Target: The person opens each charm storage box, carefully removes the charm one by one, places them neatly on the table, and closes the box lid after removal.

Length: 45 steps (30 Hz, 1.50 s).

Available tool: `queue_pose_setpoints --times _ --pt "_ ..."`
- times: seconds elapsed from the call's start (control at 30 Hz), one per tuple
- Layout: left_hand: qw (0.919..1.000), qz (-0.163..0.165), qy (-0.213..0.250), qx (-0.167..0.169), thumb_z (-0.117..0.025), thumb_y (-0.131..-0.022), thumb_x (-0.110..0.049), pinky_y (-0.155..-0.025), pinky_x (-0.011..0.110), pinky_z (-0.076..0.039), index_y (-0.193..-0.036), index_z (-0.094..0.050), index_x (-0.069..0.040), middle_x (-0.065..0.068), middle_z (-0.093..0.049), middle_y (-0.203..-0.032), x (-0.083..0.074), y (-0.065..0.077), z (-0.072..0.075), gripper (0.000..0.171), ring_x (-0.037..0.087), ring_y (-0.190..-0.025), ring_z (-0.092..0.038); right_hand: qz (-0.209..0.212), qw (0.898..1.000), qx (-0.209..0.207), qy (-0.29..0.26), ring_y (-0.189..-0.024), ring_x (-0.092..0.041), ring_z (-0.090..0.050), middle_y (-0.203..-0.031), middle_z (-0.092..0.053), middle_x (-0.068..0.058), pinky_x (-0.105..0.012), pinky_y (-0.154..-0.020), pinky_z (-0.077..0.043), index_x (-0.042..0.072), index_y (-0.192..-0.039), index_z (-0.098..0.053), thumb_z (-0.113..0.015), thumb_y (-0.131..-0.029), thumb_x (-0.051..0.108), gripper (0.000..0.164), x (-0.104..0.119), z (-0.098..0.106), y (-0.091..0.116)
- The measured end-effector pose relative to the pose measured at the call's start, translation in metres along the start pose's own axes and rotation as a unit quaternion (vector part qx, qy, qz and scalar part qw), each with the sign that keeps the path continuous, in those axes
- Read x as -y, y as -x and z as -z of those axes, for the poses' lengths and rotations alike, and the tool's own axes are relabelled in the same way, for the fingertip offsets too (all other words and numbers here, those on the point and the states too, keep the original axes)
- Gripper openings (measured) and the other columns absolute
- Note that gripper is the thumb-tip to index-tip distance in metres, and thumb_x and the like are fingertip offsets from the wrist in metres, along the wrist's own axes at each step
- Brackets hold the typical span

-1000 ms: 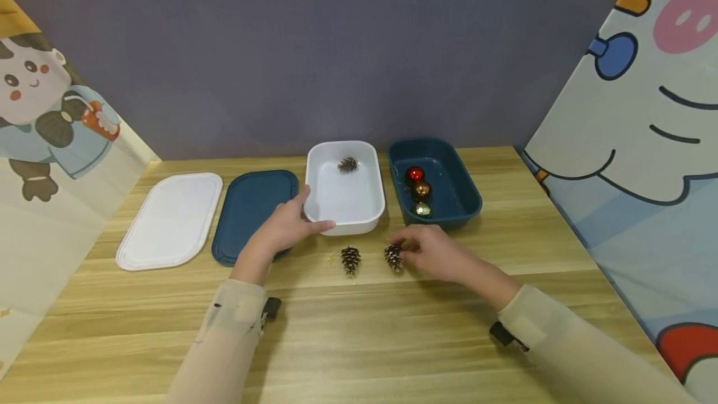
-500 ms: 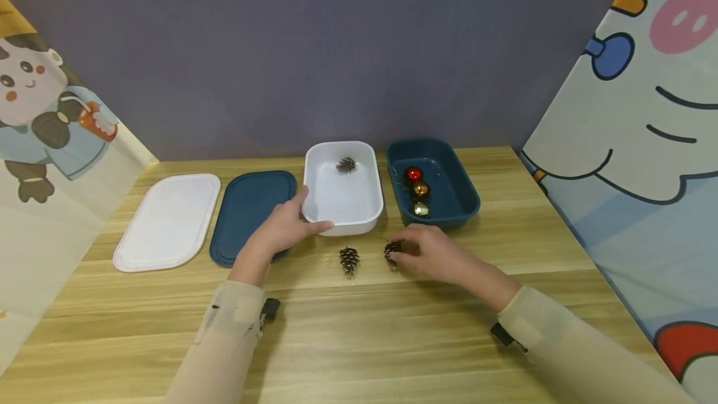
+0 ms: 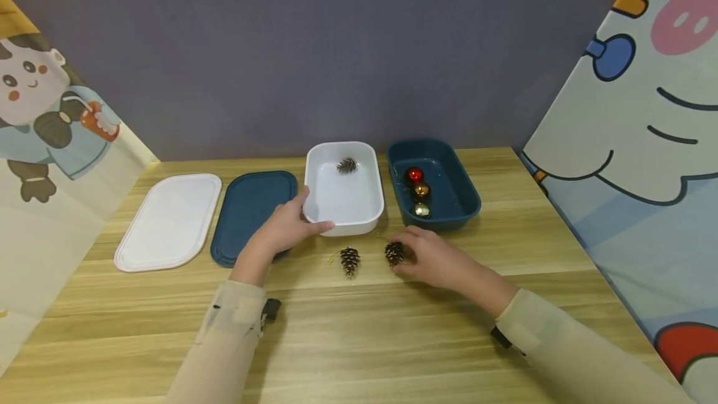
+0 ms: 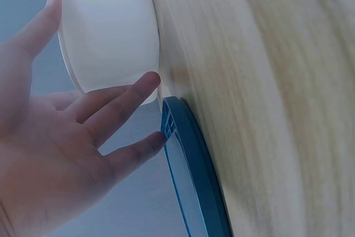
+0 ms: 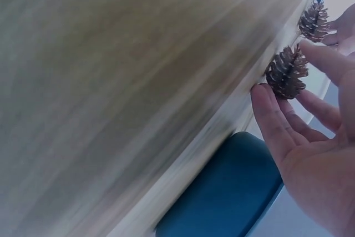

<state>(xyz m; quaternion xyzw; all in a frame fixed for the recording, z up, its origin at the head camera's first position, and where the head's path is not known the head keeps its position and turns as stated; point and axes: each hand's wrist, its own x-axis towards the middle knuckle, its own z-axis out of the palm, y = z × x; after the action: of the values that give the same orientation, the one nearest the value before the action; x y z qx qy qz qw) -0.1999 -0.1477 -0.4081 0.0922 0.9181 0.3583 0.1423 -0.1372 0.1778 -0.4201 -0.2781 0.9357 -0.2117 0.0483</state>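
Observation:
My left hand [image 3: 286, 228] rests against the near left corner of a white rectangular container [image 3: 363, 228], thumb along its front and fingers at its side. In the left wrist view those fingers look straight, the lowest close to the edge of a dark blue lid [image 4: 191, 159]. A brown pine cone [image 3: 394, 254] lies between the thumb and fingers of my right hand [image 3: 432, 259], which curl around it just above the table. A second pine cone [image 3: 350, 262] with a gold string lies to its left. Another pine cone [image 3: 346, 166] sits inside the white container.
A dark blue container [image 3: 457, 182] right of the white one holds a red ball [image 3: 414, 174], a gold ball [image 3: 421, 189] and a pale gold ball [image 3: 421, 209]. A white lid [image 3: 168, 223] lies flat at left. A grey wall [image 3: 359, 48] stands behind the table.
My right thumb has shifted from over the pine cone to its near side, leaving more of the cone showing. My left hand and the containers stay put.

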Motion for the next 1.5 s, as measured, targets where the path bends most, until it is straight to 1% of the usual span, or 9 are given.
queue_pose_setpoints --times 0.1,0.27,0.5,0.63,0.83,0.97,1.2,1.3,1.5 --pt "1.0 0.001 -0.002 0.0 -0.076 -0.093 -0.061 -0.12 0.062 -0.044 -0.173 -0.004 -0.01 0.028 -0.041 -0.166 -0.0004 0.0006 0.0006 0.119 0.046 -0.152 -0.044 -0.001 1.0 0.002 0.001 -0.088 -0.012 -0.061 -0.111 -0.066 -0.004 -0.032 -0.079 -0.056 0.008 -0.14 -0.067 -0.088 -0.089 0.026 0.059 0.0 0.0001 -0.0004" --pt "1.0 0.003 -0.003 0.001 -0.076 -0.093 -0.062 -0.12 0.062 -0.043 -0.173 -0.003 -0.01 0.029 -0.041 -0.166 -0.0007 0.0004 0.0012 0.12 0.047 -0.153 -0.043 -0.002 1.0 0.006 0.001 -0.09 -0.013 -0.061 -0.11 -0.065 -0.004 -0.033 -0.081 -0.057 0.008 -0.141 -0.067 -0.088 -0.089 0.027 0.059 0.0011 0.0022 -0.0001" --pt "1.0 0.002 -0.004 -0.005 -0.077 -0.092 -0.061 -0.12 0.062 -0.043 -0.173 -0.005 -0.01 0.028 -0.039 -0.168 -0.0007 0.0008 0.0015 0.12 0.046 -0.153 -0.043 0.003 1.0 0.01 0.0 -0.089 -0.012 -0.06 -0.11 -0.065 -0.003 -0.031 -0.079 -0.055 0.007 -0.142 -0.066 -0.088 -0.09 0.027 0.06 0.0001 0.0035 0.0004" --pt "1.0 0.004 0.001 -0.006 -0.078 -0.091 -0.061 -0.119 0.061 -0.045 -0.173 -0.005 -0.011 0.028 -0.042 -0.166 -0.0011 0.0018 0.0014 0.12 0.046 -0.152 -0.045 0.008 1.0 0.008 -0.001 -0.089 -0.012 -0.06 -0.112 -0.066 -0.004 -0.031 -0.079 -0.056 0.007 -0.141 -0.066 -0.088 -0.089 0.026 0.059 -0.0018 0.0031 -0.0007" --pt "1.0 0.004 0.001 -0.008 -0.079 -0.091 -0.062 -0.119 0.061 -0.045 -0.173 -0.005 -0.012 0.027 -0.045 -0.164 -0.0008 0.0021 0.0016 0.121 0.044 -0.151 -0.047 -0.002 1.0 0.01 -0.005 -0.091 -0.013 -0.062 -0.116 -0.067 -0.005 -0.032 -0.081 -0.056 0.007 -0.141 -0.066 -0.088 -0.09 0.026 0.059 -0.0016 0.0035 0.0001" --pt "1.0 0.004 0.0 -0.007 -0.078 -0.09 -0.063 -0.119 0.061 -0.045 -0.173 -0.005 -0.012 0.027 -0.047 -0.163 -0.0007 0.0021 0.0007 0.122 0.044 -0.15 -0.047 0.001 1.0 0.006 -0.005 -0.091 -0.015 -0.062 -0.113 -0.067 -0.004 -0.032 -0.08 -0.056 0.006 -0.141 -0.067 -0.088 -0.09 0.026 0.058 -0.0009 0.0036 0.0012" --pt "1.0 0.001 -0.003 -0.009 -0.078 -0.091 -0.062 -0.12 0.062 -0.043 -0.173 -0.005 -0.011 0.027 -0.043 -0.166 -0.0003 0.0024 -0.0012 0.121 0.045 -0.153 -0.044 0.004 1.0 0.006 -0.007 -0.09 -0.015 -0.063 -0.112 -0.067 -0.003 -0.03 -0.079 -0.055 0.006 -0.141 -0.067 -0.088 -0.09 0.027 0.058 -0.0004 0.0033 0.0022" --pt "0.9999 0.0 0.0 -0.011 -0.079 -0.091 -0.061 -0.12 0.061 -0.044 -0.173 -0.006 -0.011 0.026 -0.044 -0.165 -0.001 0.0031 -0.0008 0.12 0.044 -0.152 -0.045 0.006 1.0 0.007 -0.006 -0.09 -0.015 -0.063 -0.113 -0.067 -0.003 -0.03 -0.079 -0.055 0.007 -0.141 -0.067 -0.088 -0.09 0.026 0.059 -0.0006 0.0033 0.0025" --pt "0.9999 -0.006 -0.005 -0.011 -0.078 -0.09 -0.063 -0.119 0.061 -0.045 -0.172 -0.007 -0.008 0.027 -0.047 -0.163 0.0002 0.0021 -0.001 0.121 0.044 -0.149 -0.049 0.019 1.0 0.01 -0.003 -0.092 -0.015 -0.064 -0.117 -0.067 -0.005 -0.031 -0.08 -0.057 0.006 -0.141 -0.066 -0.087 -0.09 0.024 0.059 -0.0015 0.0046 0.0028"
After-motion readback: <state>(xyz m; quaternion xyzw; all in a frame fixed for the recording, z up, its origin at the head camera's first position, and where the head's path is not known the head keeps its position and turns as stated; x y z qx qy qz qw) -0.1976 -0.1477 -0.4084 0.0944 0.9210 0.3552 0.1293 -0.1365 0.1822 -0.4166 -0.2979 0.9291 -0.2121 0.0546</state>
